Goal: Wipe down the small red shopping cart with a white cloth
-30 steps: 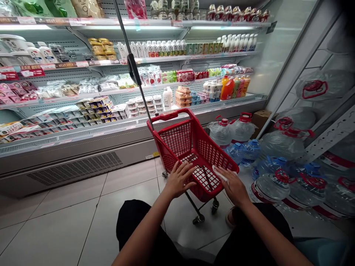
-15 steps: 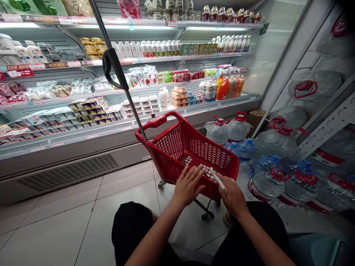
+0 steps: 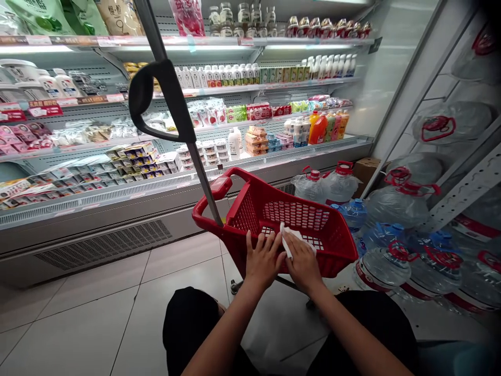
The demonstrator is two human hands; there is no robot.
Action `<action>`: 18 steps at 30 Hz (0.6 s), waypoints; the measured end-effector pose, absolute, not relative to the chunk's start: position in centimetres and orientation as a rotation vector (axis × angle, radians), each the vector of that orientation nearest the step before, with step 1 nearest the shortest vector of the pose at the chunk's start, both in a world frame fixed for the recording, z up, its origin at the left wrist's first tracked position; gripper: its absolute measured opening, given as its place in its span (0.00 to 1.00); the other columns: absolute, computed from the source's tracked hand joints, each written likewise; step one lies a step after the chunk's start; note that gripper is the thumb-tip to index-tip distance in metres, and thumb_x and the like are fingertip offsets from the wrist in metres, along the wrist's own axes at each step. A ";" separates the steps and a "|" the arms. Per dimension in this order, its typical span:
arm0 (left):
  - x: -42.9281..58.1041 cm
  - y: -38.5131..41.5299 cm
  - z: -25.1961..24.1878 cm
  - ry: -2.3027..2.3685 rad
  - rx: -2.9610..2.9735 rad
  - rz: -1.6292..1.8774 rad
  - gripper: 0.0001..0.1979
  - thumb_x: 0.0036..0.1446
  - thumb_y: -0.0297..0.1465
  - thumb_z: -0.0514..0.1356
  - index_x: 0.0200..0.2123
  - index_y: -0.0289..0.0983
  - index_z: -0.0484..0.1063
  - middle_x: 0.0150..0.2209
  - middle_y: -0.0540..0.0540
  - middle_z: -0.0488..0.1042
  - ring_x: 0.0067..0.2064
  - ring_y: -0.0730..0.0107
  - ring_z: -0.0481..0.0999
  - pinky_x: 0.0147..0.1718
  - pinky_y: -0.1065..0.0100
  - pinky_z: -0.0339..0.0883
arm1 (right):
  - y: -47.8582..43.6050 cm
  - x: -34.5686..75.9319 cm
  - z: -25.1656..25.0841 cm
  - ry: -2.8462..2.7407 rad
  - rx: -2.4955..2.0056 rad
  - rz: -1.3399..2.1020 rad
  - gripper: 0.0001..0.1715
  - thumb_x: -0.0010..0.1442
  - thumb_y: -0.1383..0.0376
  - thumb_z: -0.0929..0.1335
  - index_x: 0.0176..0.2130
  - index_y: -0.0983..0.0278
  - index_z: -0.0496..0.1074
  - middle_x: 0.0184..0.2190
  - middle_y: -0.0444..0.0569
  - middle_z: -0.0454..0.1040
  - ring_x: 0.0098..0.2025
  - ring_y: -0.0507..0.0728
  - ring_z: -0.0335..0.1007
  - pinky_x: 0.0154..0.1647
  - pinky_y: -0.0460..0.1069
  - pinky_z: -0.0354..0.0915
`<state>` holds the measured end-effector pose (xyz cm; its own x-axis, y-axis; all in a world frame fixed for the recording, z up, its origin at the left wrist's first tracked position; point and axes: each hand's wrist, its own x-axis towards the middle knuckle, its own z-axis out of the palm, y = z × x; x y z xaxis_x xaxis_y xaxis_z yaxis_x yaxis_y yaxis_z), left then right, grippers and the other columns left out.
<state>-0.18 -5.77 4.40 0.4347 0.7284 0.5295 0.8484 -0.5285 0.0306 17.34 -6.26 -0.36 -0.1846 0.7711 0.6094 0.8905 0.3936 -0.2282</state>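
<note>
A red plastic shopping cart basket (image 3: pixel 336 230) with a lattice wall and a raised black-handled pole (image 3: pixel 203 172) stands in front of my knees. My left hand (image 3: pixel 263 261) lies on its near side wall, fingers spread, with nothing visible in it. Close beside it, my right hand (image 3: pixel 304 265) presses a white tissue (image 3: pixel 287 237) against the same near rim. The tissue sticks out past the fingers on both sides. The palms and the surface beneath them are hidden.
Ahead runs a lit refrigerated shelf (image 3: pixel 219 169) with bottles, cups and packs. Large water bottles (image 3: pixel 381 263) crowd the floor at right, near a cardboard box (image 3: pixel 366 169). Pale floor tiles (image 3: pixel 86 313) extend to the left.
My right hand has moved left, bringing the tissue down onto the near rim next to my left hand. The cart has tipped towards me, and its pole handle appears larger.
</note>
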 end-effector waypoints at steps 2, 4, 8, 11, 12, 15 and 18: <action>-1.0 -6.0 5.0 -1.340 -2.478 -0.742 0.31 0.72 0.45 0.52 0.74 0.53 0.50 0.68 0.52 0.67 0.67 0.51 0.67 0.73 0.35 0.25 | -6.5 16.9 -0.1 -2.020 -1.406 -0.226 0.41 0.71 0.63 0.57 0.77 0.57 0.37 0.73 0.49 0.58 0.71 0.62 0.58 0.68 0.60 0.58; -2.4 -5.9 6.2 -1.364 -2.441 -0.791 0.30 0.73 0.44 0.52 0.74 0.53 0.50 0.70 0.53 0.64 0.70 0.51 0.63 0.72 0.35 0.18 | -6.9 17.8 0.0 -2.042 -1.412 -0.221 0.41 0.71 0.63 0.57 0.77 0.56 0.38 0.73 0.47 0.58 0.71 0.62 0.58 0.67 0.60 0.58; -4.8 -5.6 8.5 -1.463 -2.285 -0.885 0.26 0.73 0.42 0.52 0.71 0.52 0.58 0.69 0.50 0.64 0.72 0.47 0.59 0.68 0.31 0.11 | -7.4 20.3 -0.4 -2.025 -1.453 -0.215 0.40 0.70 0.63 0.57 0.77 0.55 0.41 0.72 0.47 0.60 0.69 0.63 0.61 0.66 0.60 0.59; -4.9 -5.8 9.1 -1.425 -2.294 -0.891 0.22 0.72 0.44 0.54 0.65 0.50 0.69 0.67 0.48 0.68 0.70 0.44 0.64 0.67 0.30 0.10 | -7.1 20.8 -0.6 -1.994 -1.469 -0.209 0.39 0.70 0.62 0.57 0.76 0.54 0.44 0.70 0.47 0.64 0.67 0.63 0.64 0.64 0.60 0.61; -4.7 -5.9 9.1 -1.410 -2.299 -0.891 0.21 0.71 0.45 0.54 0.63 0.49 0.71 0.67 0.48 0.68 0.69 0.44 0.65 0.67 0.30 0.10 | -6.9 20.7 -0.6 -1.981 -1.475 -0.206 0.39 0.70 0.63 0.57 0.76 0.54 0.45 0.69 0.46 0.65 0.66 0.63 0.65 0.64 0.60 0.61; -4.3 -6.0 9.2 -1.400 -2.277 -0.906 0.19 0.72 0.44 0.54 0.59 0.47 0.74 0.66 0.47 0.70 0.68 0.45 0.67 0.67 0.30 0.10 | -6.5 20.3 -0.4 -1.966 -1.475 -0.191 0.38 0.70 0.64 0.56 0.75 0.54 0.48 0.68 0.46 0.67 0.66 0.62 0.65 0.65 0.60 0.60; -4.8 -5.6 9.7 -1.431 -2.223 -0.933 0.17 0.72 0.42 0.54 0.56 0.46 0.76 0.64 0.47 0.73 0.67 0.45 0.68 0.67 0.29 0.12 | -6.4 20.3 -0.2 -1.997 -1.441 -0.183 0.36 0.72 0.63 0.56 0.75 0.54 0.49 0.69 0.45 0.66 0.67 0.61 0.63 0.66 0.60 0.58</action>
